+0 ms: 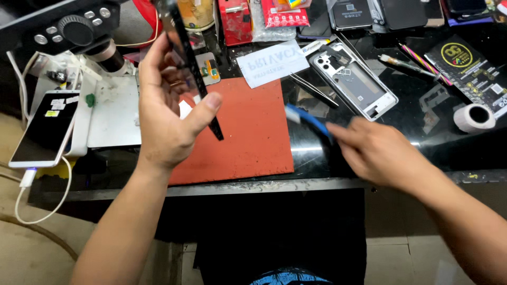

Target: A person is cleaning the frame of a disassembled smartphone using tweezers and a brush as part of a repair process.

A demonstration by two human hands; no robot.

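While the left hand grips a phone screen edge-on above the red mat, the right hand pinches a blue tool; cleaning seems underway, needing steady aim.

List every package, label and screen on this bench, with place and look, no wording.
Phone: far left, dark screen, plugged in.
White label: above the red mat.
Black package: right, yellow round emblem.
Red packages: top centre.
Screen panel: held edge-on in left hand.

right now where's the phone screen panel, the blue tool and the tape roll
phone screen panel (186, 53), head view, on its dark edge above the left hand's thumb
blue tool (306, 119), head view, on its blurred blue shaft
tape roll (474, 117), head view, on its white side
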